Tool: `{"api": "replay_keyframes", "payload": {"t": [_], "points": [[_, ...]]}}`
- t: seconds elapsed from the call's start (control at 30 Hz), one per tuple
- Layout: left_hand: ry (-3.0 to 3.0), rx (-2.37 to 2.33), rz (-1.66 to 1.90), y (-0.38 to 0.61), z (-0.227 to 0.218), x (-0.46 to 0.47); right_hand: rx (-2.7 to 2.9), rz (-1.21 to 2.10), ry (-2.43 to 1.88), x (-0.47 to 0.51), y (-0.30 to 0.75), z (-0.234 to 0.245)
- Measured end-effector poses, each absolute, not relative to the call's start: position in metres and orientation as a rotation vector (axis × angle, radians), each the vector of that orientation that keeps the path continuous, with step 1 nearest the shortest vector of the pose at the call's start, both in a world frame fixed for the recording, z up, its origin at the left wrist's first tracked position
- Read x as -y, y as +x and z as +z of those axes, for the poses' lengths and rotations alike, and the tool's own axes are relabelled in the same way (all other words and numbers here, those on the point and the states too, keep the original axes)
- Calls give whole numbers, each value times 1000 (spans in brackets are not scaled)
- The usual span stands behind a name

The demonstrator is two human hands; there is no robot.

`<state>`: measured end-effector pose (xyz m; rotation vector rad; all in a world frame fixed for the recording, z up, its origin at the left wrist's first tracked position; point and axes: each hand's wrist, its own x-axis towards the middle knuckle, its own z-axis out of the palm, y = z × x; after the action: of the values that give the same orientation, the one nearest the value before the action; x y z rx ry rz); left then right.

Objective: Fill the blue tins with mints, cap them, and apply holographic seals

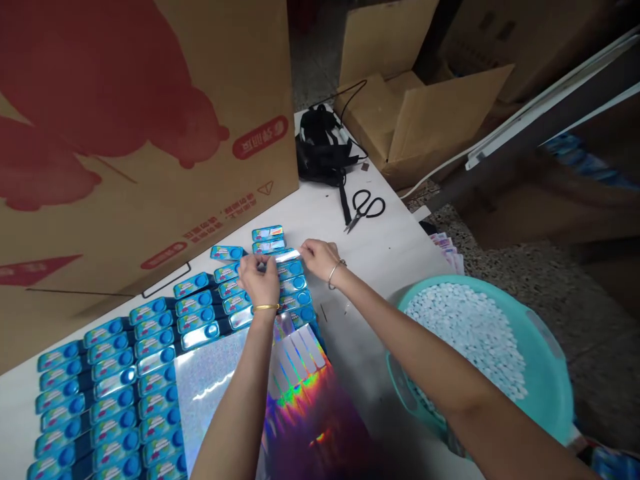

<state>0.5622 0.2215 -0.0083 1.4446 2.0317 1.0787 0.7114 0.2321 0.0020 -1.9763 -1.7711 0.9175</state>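
Note:
Many small blue tins (107,387) with printed lids stand in rows on the white table. Over the far end of the right-hand rows, a shiny sticker strip (289,256) spans between my hands. My right hand (320,259), a bracelet on its wrist, pinches the strip's right end. My left hand (260,279), with a gold bracelet, is curled over the tins with thumb and finger at the strip's left end; its fingertips are partly hidden. Below my left forearm, a holographic sticker sheet (300,383) lies over the nearer tins, with several pale strips along its top part.
A big printed cardboard box (215,80) walls off the table's left back. Black scissors (364,210) and a black strapped item (323,150) lie beyond my hands. A turquoise basin (547,380) of small white pieces stands right, under my right forearm. An open carton (445,110) is behind.

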Motion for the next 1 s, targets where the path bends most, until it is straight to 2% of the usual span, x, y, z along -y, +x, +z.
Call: {"api": "replay_keyframes", "payload": {"t": [0.3,0.47,0.6,0.87,1.0], "points": [[1682,-2244,723,569,-16,-226,1849,886,-1965,-239,709,-23],[1659,-2271,763,567,-16,-227,1550,900,-1811,-226,708,-50],[1661,-2250,757,568,-17,-229,1572,930,-1629,-202,707,-62],[1654,-2256,664,574,-9,-224,2234,754,-1912,-195,716,-42],[1846,-1980,768,536,7,-195,2174,672,-2005,-187,723,-22]]}}
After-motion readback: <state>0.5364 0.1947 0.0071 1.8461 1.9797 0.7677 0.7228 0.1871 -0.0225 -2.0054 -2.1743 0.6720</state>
